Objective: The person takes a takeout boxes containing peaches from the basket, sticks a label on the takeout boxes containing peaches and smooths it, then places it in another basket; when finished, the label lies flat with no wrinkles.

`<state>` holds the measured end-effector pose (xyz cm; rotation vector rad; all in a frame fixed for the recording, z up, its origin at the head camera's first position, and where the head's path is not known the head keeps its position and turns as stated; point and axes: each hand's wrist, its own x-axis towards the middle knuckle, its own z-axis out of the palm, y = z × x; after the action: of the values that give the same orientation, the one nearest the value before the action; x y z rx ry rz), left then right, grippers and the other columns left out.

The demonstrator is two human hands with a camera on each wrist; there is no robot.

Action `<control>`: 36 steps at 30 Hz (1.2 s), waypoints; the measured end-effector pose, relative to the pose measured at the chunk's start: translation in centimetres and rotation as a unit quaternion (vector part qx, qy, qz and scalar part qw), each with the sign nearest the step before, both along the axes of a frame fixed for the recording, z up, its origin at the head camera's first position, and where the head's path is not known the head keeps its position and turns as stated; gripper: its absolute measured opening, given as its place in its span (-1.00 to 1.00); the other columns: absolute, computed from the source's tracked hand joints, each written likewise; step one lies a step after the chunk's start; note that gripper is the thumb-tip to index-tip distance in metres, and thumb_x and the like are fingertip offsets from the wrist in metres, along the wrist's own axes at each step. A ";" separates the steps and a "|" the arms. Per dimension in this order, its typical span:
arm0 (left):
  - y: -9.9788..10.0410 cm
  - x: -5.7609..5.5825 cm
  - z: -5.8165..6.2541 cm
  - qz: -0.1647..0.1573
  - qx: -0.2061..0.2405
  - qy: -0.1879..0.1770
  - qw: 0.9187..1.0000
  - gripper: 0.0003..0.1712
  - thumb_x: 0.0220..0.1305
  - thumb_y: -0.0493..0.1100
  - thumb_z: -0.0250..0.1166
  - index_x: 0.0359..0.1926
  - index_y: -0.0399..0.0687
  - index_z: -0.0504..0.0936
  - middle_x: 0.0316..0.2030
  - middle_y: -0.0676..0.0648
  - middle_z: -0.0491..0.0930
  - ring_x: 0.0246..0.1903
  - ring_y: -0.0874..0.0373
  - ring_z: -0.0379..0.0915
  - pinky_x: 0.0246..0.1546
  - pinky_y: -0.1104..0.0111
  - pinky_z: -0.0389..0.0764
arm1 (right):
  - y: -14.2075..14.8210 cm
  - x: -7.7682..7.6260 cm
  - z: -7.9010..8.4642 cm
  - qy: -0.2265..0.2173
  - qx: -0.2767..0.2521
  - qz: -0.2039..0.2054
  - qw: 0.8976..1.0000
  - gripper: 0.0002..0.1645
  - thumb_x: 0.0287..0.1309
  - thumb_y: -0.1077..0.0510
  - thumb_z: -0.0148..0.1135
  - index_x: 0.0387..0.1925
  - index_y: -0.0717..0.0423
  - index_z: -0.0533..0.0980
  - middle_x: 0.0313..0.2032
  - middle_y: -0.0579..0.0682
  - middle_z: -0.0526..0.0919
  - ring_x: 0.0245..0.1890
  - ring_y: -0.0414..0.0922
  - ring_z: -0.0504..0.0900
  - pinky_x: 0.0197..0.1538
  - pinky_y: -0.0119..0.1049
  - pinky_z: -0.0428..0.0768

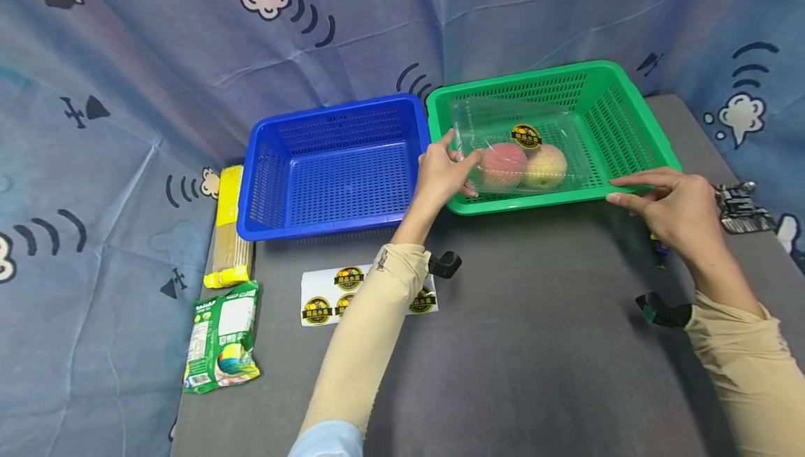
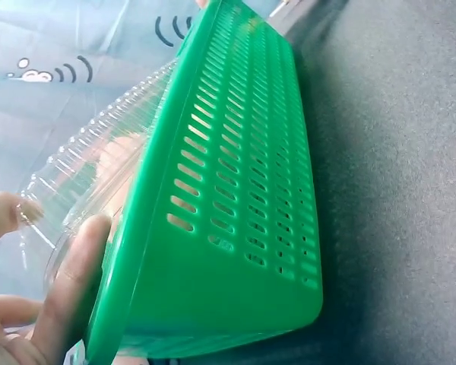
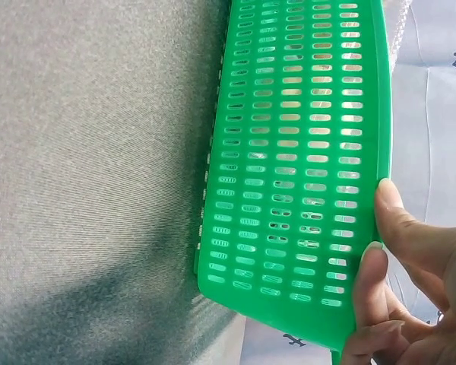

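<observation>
A clear plastic fruit box (image 1: 569, 153) lies tilted in the green basket (image 1: 641, 142), with a black-and-gold round label (image 1: 526, 136) on its lid. Through the plastic show a red round fruit (image 1: 504, 163) and a yellowish one (image 1: 544, 166). My left hand (image 1: 440, 169) holds the box by its left end; in the left wrist view the thumb (image 2: 80, 266) presses its edge just inside the basket rim. With thumb and fingers, my right hand (image 1: 676, 209) pinches the basket's front rim near the right corner, as the right wrist view shows too.
A blue basket (image 1: 330, 230) stands left of the green one. Beyond it lie a yellow-ended noodle packet (image 1: 231, 233) and a green snack bag (image 1: 223, 338). A label sheet (image 1: 312, 286) lies partly under my left forearm. Some dark patterned item (image 1: 743, 207) is at the right.
</observation>
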<state>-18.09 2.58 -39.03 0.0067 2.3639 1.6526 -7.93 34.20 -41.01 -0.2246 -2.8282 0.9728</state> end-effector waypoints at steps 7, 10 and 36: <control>0.4 -0.2 0.1 -0.003 -0.059 0.018 0.998 -0.09 0.50 0.05 0.36 0.63 -0.26 0.18 -0.73 0.04 0.53 -0.67 0.07 0.70 -0.66 0.39 0.60 | 0.0 -0.1 -0.1 0.000 -0.002 0.001 1.000 -0.66 0.30 0.07 0.52 0.04 0.11 0.78 -0.22 -0.52 0.44 -0.59 -0.60 0.43 -0.53 -0.49 0.37; 0.4 -0.1 0.2 -0.006 -0.104 0.040 0.994 -0.09 0.50 0.10 0.35 0.61 -0.29 0.23 -0.77 0.04 0.50 -0.68 0.08 0.68 -0.76 0.42 0.43 | 0.0 -0.1 -0.2 -0.003 -0.001 0.000 1.000 -0.66 0.31 0.06 0.51 0.05 0.11 0.78 -0.19 -0.48 0.45 -0.59 -0.62 0.42 -0.53 -0.49 0.37; 2.3 1.9 1.9 -0.087 -0.372 0.137 0.914 -0.13 0.42 0.01 0.45 0.61 -0.04 0.30 -0.10 -0.18 0.81 -0.32 -0.02 0.76 -0.34 0.17 0.75 | 0.6 -0.1 -0.2 0.013 -0.005 0.013 1.000 -0.67 0.30 0.09 0.52 0.02 0.15 0.78 -0.29 -0.79 0.37 -0.59 -0.55 0.41 -0.52 -0.50 0.35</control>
<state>-16.15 4.91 -37.17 0.3118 2.9492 0.6223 -8.08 34.78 -41.25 -0.1747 -2.8113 0.9877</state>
